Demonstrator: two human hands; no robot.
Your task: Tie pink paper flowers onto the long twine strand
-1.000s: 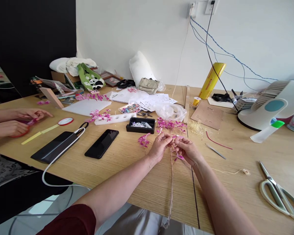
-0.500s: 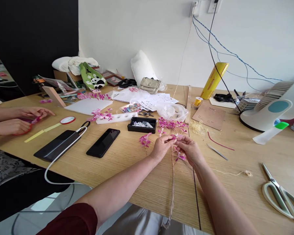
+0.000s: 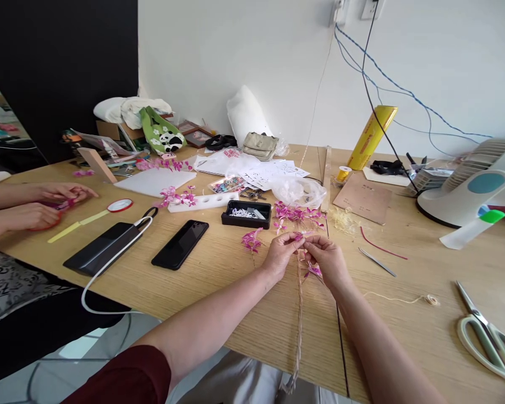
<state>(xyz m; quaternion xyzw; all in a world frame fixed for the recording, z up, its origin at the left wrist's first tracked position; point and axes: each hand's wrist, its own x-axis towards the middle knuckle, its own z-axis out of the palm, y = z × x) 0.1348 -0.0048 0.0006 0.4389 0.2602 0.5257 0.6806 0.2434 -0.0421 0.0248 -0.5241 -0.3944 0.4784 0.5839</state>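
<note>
Both hands meet over the middle of the worktop point(image 3: 219, 269): the left hand point(image 3: 281, 255) and the right hand point(image 3: 329, 261) have their fingertips pinched together on the top of a twine strand point(image 3: 298, 314) studded with small pink flowers point(image 3: 313, 270). Against a second ago the hands have barely shifted; the fingertips have drawn a little closer, and the twine hangs as before, down over the near edge of the worktop. My guess is that one flower is being bound on and the binding is not finished.

Around them, from large to small: a white fan point(image 3: 475, 182) stands far right, and a yellow roll point(image 3: 371, 137) leans at the back wall. A power bank point(image 3: 103, 248) with a white cable and a black phone point(image 3: 180, 244) lie to the left. Scissors point(image 3: 486, 336) lie near the right edge, well apart from the hands. A black tray point(image 3: 246, 214) sits just beyond the hands, beside a loose heap of pink flowers point(image 3: 297, 215). Tweezers point(image 3: 376, 261) lie near the right hand. A co-worker's hands point(image 3: 37, 207) work at the far left. Nothing lies between the hands and the flower heap.
</note>
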